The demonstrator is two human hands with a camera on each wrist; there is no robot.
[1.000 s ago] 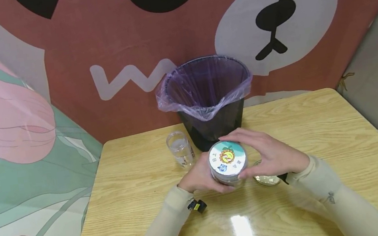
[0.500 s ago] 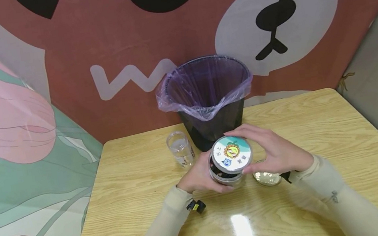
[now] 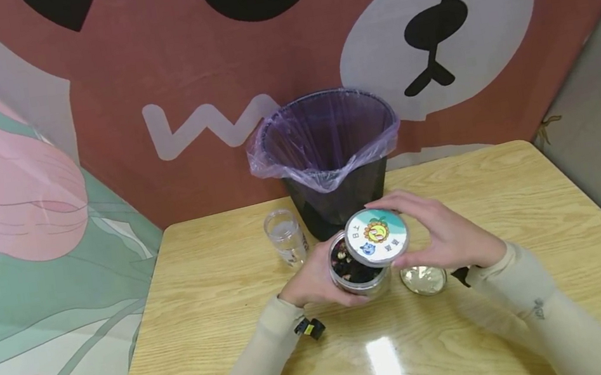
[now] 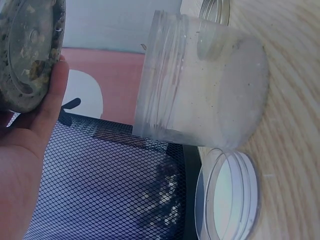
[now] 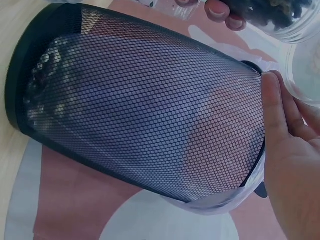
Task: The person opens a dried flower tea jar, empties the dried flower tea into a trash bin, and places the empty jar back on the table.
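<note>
Table (image 3: 195, 343), wood-grained, spreads beneath the held jar (image 3: 374, 290), before a reddish backdrop (image 3: 172, 52).

The lid (image 3: 372, 249) is white and teal with a yellow-and-orange flower print (image 3: 376, 230). The bin (image 5: 140, 105) is black mesh; its bag (image 3: 326, 177) is pale purple.

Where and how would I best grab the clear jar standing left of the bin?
Probably round its side wall, from the left: the clear jar looks round and upright, while the bin and left hand seem to crowd its right.
</note>
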